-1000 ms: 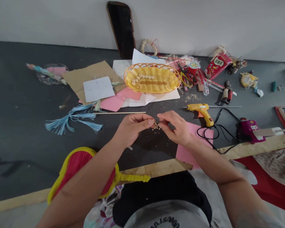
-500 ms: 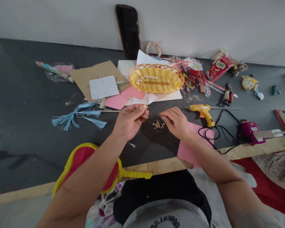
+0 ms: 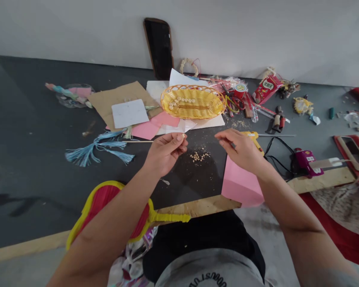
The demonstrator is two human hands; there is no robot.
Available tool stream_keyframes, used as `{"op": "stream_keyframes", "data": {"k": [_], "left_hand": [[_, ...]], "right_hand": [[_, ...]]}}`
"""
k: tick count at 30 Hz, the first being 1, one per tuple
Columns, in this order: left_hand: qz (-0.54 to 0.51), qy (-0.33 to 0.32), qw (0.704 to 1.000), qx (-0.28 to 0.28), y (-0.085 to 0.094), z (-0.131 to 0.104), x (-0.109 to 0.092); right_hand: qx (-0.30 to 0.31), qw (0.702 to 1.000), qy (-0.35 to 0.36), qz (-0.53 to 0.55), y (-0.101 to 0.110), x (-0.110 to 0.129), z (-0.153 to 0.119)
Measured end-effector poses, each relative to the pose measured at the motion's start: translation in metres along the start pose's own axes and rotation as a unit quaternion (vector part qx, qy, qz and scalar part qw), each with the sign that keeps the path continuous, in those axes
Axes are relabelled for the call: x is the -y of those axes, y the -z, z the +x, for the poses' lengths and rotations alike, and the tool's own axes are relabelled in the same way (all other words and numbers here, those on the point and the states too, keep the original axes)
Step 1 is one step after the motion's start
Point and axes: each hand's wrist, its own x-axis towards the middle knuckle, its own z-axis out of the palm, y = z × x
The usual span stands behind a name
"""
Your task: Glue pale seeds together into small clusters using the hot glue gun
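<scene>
My left hand (image 3: 166, 153) is closed in a pinch above the table, with a small pale piece (image 3: 184, 136) between thumb and forefinger. To its right, my right hand (image 3: 242, 151) has its fingers stretched out and holds nothing. It covers part of the yellow glue gun (image 3: 253, 137) and hovers over the top of a pink sheet (image 3: 239, 183). Small tan pieces (image 3: 199, 156) lie scattered between the hands. A thin stick (image 3: 139, 141) runs from the blue tassels (image 3: 92, 149) toward my left hand, where its end is hidden.
A yellow wicker basket (image 3: 194, 105) with pale pieces inside stands on papers beyond my hands. A phone (image 3: 159, 48) leans on the wall. Pliers (image 3: 277, 119), a red box (image 3: 267, 88) and a purple power block (image 3: 308, 162) sit right. A red-and-yellow fan (image 3: 106, 201) lies under my left forearm.
My right hand has moved right, away from the scattered pieces and over to the glue gun. My left hand keeps its pinch in nearly the same place. The view has shifted slightly.
</scene>
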Motion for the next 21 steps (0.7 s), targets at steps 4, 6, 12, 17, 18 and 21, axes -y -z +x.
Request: {"op": "stream_keyframes", "data": {"k": [4, 6, 12, 17, 18, 21], "left_hand": [[-0.003, 0.001, 1.000, 0.001, -0.002, 0.000, 0.000], [-0.003, 0.002, 1.000, 0.003, -0.002, 0.000, 0.001], [0.014, -0.003, 1.000, 0.000, 0.000, 0.002, 0.004], [0.011, -0.003, 1.000, 0.021, 0.003, 0.001, 0.004], [0.012, -0.001, 1.000, 0.025, 0.003, 0.001, 0.004], [0.016, 0.007, 0.999, 0.035, 0.002, -0.001, 0.004]], "right_hand": [[0.034, 0.998, -0.030, -0.045, 0.007, -0.011, -0.026], [0.048, 0.998, -0.027, -0.042, 0.001, -0.012, -0.035], [0.136, 0.989, 0.014, -0.048, -0.031, 0.001, -0.021], [0.200, 0.969, -0.016, -0.142, -0.044, 0.008, 0.001], [0.213, 0.966, -0.020, -0.147, -0.045, 0.009, 0.002], [0.220, 0.962, -0.030, -0.157, -0.046, 0.009, 0.003]]}}
